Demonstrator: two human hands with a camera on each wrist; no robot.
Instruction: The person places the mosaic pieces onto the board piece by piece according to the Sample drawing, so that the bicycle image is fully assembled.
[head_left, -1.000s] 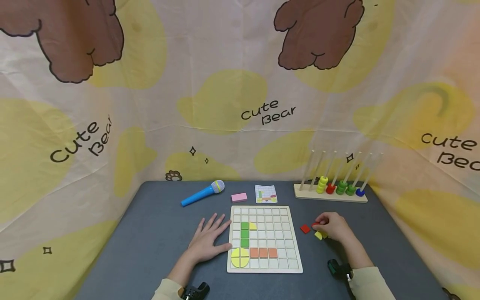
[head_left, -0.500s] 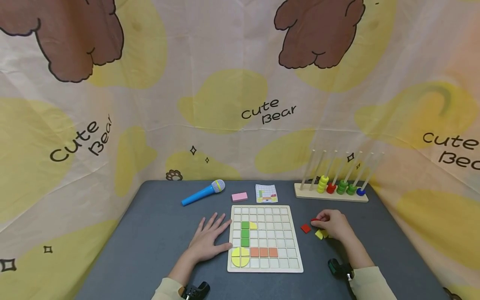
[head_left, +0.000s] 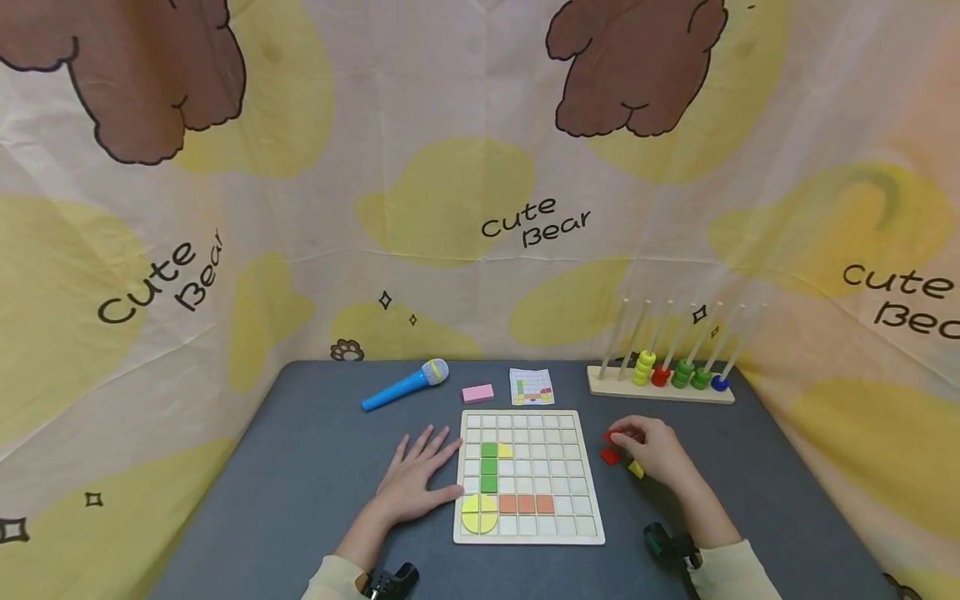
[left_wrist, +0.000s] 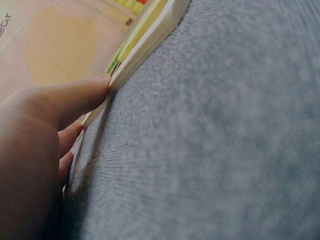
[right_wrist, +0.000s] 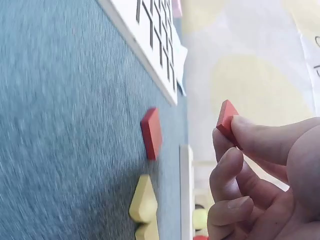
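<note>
Right hand (head_left: 654, 450) pinches red tile (right_wrist: 226, 116) above bench (head_left: 300, 467) near second red tile (right_wrist: 152, 132); left hand (head_left: 414, 479), splayed, touches grid board (head_left: 525, 540) edge.

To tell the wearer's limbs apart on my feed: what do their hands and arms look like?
The left hand and right hand are ungloved. The left sleeve and right sleeve are plain pale beige; a small black device is worn at each wrist.
</note>
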